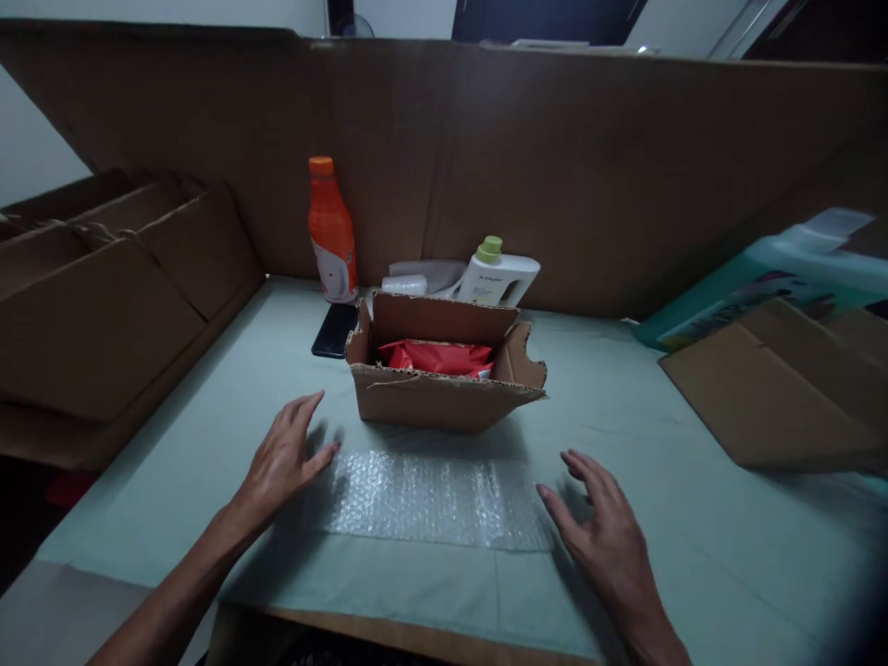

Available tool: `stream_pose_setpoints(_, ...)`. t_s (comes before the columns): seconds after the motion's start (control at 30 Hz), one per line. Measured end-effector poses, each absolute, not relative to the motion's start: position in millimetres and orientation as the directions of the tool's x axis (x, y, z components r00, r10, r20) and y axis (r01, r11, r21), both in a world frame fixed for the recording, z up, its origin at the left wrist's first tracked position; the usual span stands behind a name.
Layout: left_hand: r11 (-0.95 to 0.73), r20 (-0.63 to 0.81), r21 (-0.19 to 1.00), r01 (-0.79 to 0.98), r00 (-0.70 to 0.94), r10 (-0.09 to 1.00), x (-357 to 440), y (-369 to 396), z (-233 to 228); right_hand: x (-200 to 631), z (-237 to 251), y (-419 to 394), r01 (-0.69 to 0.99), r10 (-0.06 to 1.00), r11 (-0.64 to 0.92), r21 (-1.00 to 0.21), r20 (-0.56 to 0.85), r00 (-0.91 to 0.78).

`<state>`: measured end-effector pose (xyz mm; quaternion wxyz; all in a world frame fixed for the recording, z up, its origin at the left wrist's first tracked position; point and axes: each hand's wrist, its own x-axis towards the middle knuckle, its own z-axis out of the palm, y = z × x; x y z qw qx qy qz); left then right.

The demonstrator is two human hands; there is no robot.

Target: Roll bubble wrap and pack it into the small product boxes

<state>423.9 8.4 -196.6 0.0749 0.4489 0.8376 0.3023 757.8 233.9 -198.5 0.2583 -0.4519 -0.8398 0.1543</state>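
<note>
A sheet of clear bubble wrap (434,499) lies flat on the pale green table (694,518) in front of me. My left hand (284,458) rests palm down at its left edge, fingers spread, thumb touching the wrap. At the sheet's right edge my right hand (603,527) hovers palm down with fingers apart. Neither hand holds anything. Just beyond the wrap stands a small open cardboard box (444,393) with a red packet (437,357) inside.
Behind the box stand an orange bottle (331,231), a white bottle with a green cap (496,273), a white object (416,277) and a black phone (335,330). Cardboard walls (555,166) surround the table. Folded cardboard (770,398) and a teal package (763,277) lie right; boxes (97,305) left.
</note>
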Motion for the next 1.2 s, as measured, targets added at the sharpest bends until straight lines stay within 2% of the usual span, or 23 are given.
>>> stream_pose_setpoints(0.1, 0.283, 0.131, 0.771, 0.571, -0.576, 0.807, 422, 42, -192, 720, -179, 252, 0.501, 0.783, 0.552, -0.666, 0.208, -0.586)
stream_pose_setpoints(0.2, 0.204, 0.101, 0.863, 0.462, -0.553, 0.827, 438, 62, -201, 693, -181, 261, 0.461, 0.755, 0.518, -0.72, 0.133, -0.642)
stream_pose_setpoints(0.4, 0.228, 0.135, 0.86, 0.457, -0.634, 0.761, 467, 54, -230, 694, -222, 243, 0.464, 0.805, 0.495, -0.735, 0.188, -0.562)
stream_pose_setpoints(0.57, 0.267, 0.074, 0.858, 0.439, -0.619, 0.782, 440, 81, -210, 681, -207, 255, 0.475, 0.8, 0.492, -0.73, 0.163, -0.577)
stream_pose_setpoints(0.67, 0.243, 0.22, 0.788, 0.566, -0.627, 0.747, 441, 72, -200, 688, -197, 256, 0.474, 0.751, 0.626, -0.62, 0.315, -0.58)
stream_pose_setpoints(0.73, 0.226, 0.34, 0.674, 0.703, -0.567, 0.751, 459, 50, -201, 695, -196, 239, 0.46, 0.67, 0.737, -0.495, 0.45, -0.59)
stream_pose_setpoints(0.77, 0.206, 0.362, 0.611, 0.764, -0.501, 0.786, 472, 38, -203, 696, -198, 225, 0.431, 0.61, 0.79, -0.437, 0.488, -0.624)
stream_pose_setpoints(0.83, 0.125, 0.323, 0.495, 0.86, -0.316, 0.892, 498, 17, -210, 690, -205, 194, 0.314, 0.461, 0.878, -0.361, 0.464, -0.756)
stream_pose_setpoints(0.9, 0.044, 0.211, 0.412, 0.91, -0.142, 0.967, 514, 5, -219, 680, -215, 167, 0.195, 0.316, 0.922, -0.334, 0.358, -0.879)
stream_pose_setpoints(0.97, 0.012, 0.118, 0.363, 0.932, -0.058, 0.991, 517, -2, -227, 681, -227, 158, 0.155, 0.241, 0.938, -0.31, 0.265, -0.934)
stream_pose_setpoints(1.0, 0.011, 0.097, 0.354, 0.935, -0.049, 0.994, 513, -5, -229, 689, -232, 160, 0.168, 0.241, 0.944, -0.285, 0.246, -0.939)
stream_pose_setpoints(1.07, 0.0, 0.095, 0.368, 0.93, -0.038, 0.995, 502, -11, -231, 721, -239, 176, 0.269, 0.317, 0.94, -0.209, 0.253, -0.914)
stream_pose_setpoints(1.2, 0.031, 0.176, 0.383, 0.923, -0.106, 0.979, 485, -28, -231, 799, -240, 217, 0.603, 0.603, 0.792, -0.1, 0.286, -0.745)
